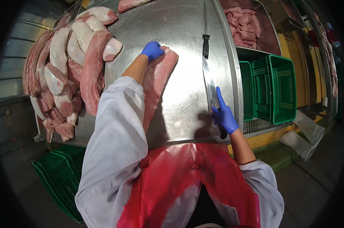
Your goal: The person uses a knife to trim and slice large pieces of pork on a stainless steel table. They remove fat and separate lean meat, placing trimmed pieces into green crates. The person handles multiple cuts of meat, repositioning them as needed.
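A long pink pork loin (158, 76) lies lengthwise on the steel table in front of me, its near part hidden by my left sleeve. My left hand (153, 50), in a blue glove, has its fingers curled onto the loin's far end. To the right rests a long-bladed knife (208, 81), blade pointing away, its black handle toward the table's front edge. Over that handle is my right hand (226, 117), also blue-gloved, with index finger and thumb stretched apart. Beyond the knife tip lies a sharpening steel (205, 45) with a black handle.
Several loins (92, 72) are heaped on the table's left, and another piece (132, 3) lies at the far edge. Right of the table stand a metal tub (272, 41) of meat chunks and green crates (284, 89). More green crates (61, 178) sit below left.
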### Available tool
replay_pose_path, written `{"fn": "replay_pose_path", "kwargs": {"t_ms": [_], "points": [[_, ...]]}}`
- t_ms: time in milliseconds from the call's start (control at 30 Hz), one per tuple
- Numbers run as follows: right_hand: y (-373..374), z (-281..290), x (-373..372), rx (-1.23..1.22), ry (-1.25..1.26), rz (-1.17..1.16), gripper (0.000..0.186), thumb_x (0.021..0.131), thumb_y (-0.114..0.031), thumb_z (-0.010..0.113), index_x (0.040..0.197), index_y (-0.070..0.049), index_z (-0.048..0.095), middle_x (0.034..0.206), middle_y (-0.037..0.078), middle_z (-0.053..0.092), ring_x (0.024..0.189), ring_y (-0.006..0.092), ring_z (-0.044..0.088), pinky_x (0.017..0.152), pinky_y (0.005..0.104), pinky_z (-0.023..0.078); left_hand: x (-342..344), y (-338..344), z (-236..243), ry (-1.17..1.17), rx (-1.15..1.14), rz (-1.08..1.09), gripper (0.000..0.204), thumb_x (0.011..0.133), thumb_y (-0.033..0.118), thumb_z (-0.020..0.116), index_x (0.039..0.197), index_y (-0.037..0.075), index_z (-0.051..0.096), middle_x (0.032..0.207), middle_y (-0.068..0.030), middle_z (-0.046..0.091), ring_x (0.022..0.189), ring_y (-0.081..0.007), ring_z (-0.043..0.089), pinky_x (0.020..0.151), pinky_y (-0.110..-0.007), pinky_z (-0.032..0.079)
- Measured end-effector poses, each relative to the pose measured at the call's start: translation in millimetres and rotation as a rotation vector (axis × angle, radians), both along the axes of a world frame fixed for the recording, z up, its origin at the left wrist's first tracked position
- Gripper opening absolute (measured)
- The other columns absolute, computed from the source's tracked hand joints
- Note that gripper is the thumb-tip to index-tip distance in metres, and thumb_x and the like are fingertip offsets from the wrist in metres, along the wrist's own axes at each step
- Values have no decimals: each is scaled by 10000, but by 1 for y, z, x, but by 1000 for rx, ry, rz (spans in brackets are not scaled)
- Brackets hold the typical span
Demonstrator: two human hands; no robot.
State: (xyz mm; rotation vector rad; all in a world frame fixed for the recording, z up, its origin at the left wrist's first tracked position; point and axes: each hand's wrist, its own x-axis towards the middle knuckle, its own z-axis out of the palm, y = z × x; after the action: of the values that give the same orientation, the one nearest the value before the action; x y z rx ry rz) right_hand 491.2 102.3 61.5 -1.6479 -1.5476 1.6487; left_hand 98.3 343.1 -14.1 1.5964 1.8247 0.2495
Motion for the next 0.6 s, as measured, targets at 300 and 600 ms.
{"fn": "replay_pose_path", "kwargs": {"t_ms": [300, 600], "points": [[130, -23, -127, -16, 188, -8, 823, 1027, -169, 517, 1668, -307, 20, 893, 143, 653, 643, 168, 622, 607, 338, 572, 7, -24, 33, 65, 111, 30, 389, 856, 403, 702, 915, 21, 743, 882, -246, 718, 812, -362, 715, 770, -443, 547], [112, -16, -133, -164, 278, 180, 795, 1019, -106, 514, 1672, -286, 97, 729, 88, 612, 582, 148, 592, 539, 315, 536, 11, -39, 26, 85, 268, 77, 334, 863, 360, 707, 858, 27, 713, 810, -221, 700, 763, -383, 690, 717, -452, 537]]}}
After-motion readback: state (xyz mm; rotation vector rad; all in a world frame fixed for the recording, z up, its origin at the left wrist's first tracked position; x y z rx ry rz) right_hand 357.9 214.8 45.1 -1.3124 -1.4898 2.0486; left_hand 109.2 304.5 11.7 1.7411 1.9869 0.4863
